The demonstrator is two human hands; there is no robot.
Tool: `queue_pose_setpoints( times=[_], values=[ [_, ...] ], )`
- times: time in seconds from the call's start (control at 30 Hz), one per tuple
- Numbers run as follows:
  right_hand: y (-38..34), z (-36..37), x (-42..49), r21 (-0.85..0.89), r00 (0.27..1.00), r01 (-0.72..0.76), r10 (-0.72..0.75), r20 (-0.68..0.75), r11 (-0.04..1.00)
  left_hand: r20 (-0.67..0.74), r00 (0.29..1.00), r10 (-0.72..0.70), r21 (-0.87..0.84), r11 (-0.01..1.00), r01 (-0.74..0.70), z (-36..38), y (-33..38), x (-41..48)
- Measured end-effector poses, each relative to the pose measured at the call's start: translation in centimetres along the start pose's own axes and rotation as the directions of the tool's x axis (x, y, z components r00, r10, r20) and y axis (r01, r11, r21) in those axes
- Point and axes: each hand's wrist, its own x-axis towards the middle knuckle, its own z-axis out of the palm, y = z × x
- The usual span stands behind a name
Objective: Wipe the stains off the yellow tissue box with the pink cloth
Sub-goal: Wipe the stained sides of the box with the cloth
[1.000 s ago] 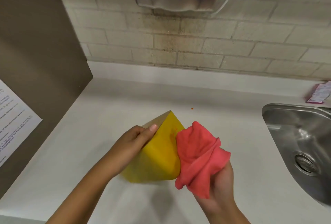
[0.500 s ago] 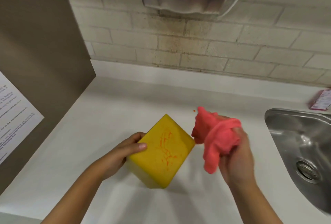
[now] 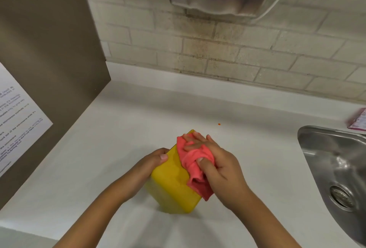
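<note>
On a white countertop (image 3: 95,168) beside a steel sink (image 3: 324,160), a person's right hand (image 3: 215,162) pressed a bunched pink cloth (image 3: 195,165) onto the upper face of a tilted yellow tissue box (image 3: 170,180), the left hand (image 3: 149,163) clasping its far side. Hard rubbing risked the box slipping or merely smearing the stains hidden beneath the cloth.

I have one view only, from my head camera: it looks steeply down and forward from close above the counter (image 3: 118,132), with the sink (image 3: 334,170) at its right edge.
</note>
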Motion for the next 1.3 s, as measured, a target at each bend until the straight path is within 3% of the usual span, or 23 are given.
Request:
queue_pose_setpoints(
  times=[0.07,0.17,0.3,0.37,0.53,0.67,0.8,0.9,1.0,1.07,1.17,1.23,1.3],
  values=[
    [0.4,-0.7,-0.5,0.071,0.998,0.068,-0.069,0.011,0.995,0.001,0.999,0.034,0.016,0.999,-0.034,0.1,-0.3,0.3],
    [0.9,-1.7,-1.4,0.302,0.994,0.017,0.017,-0.11,0.953,-0.014,1.0,0.0,0.063,0.998,0.001,-0.1,-1.0,1.5],
    [0.5,0.0,-1.7,0.337,0.894,-0.071,0.21,-0.396,0.939,0.009,1.0,-0.016,0.113,0.993,0.015,-0.3,-2.1,2.6],
    [-0.4,0.9,-1.4,0.325,0.863,-0.079,0.227,-0.451,0.943,0.013,1.0,-0.005,0.117,0.993,0.004,-0.2,-2.7,2.6],
    [-1.6,2.4,-1.9,-0.125,0.968,0.067,-0.095,-0.233,0.99,-0.1,0.995,0.001,-0.008,1.0,-0.002,0.6,-2.4,3.3],
    [0.1,0.4,-2.8,-0.022,0.979,0.162,-0.163,-0.122,0.987,-0.066,0.997,0.031,0.028,0.999,-0.03,0.8,-1.9,1.9],
    [0.5,-0.7,-2.9,0.159,0.964,0.04,0.003,-0.265,0.986,0.07,0.991,0.116,0.142,0.982,-0.125,1.2,-1.6,-0.3],
    [-0.2,0.5,-2.0,0.204,0.925,-0.055,0.127,-0.358,0.977,0.037,0.989,0.145,0.184,0.972,-0.149,1.9,-0.9,-0.8],
    [-1.0,1.9,-1.8,-0.037,0.962,0.048,-0.057,-0.268,0.998,-0.046,0.997,0.055,0.139,0.989,-0.048,2.2,-0.3,0.9],
    [-0.7,2.0,-2.4,-0.108,0.975,0.153,-0.168,-0.147,0.982,-0.031,0.999,0.025,0.106,0.994,-0.021,2.0,-0.2,1.9],
    [0.5,0.4,-3.1,-0.07,0.965,0.247,-0.252,-0.072,0.967,-0.038,0.998,0.045,0.058,0.997,-0.043,2.0,-0.4,2.1],
    [1.2,-0.8,-3.3,0.004,0.963,0.24,-0.238,-0.127,0.971,-0.046,0.998,0.039,0.098,0.995,-0.035,2.1,-0.5,1.1],
    [1.4,-1.1,-3.2,0.114,0.962,0.163,-0.132,-0.239,0.98,0.015,0.998,0.056,0.136,0.989,-0.058,1.6,-0.8,0.4]
  ],
)
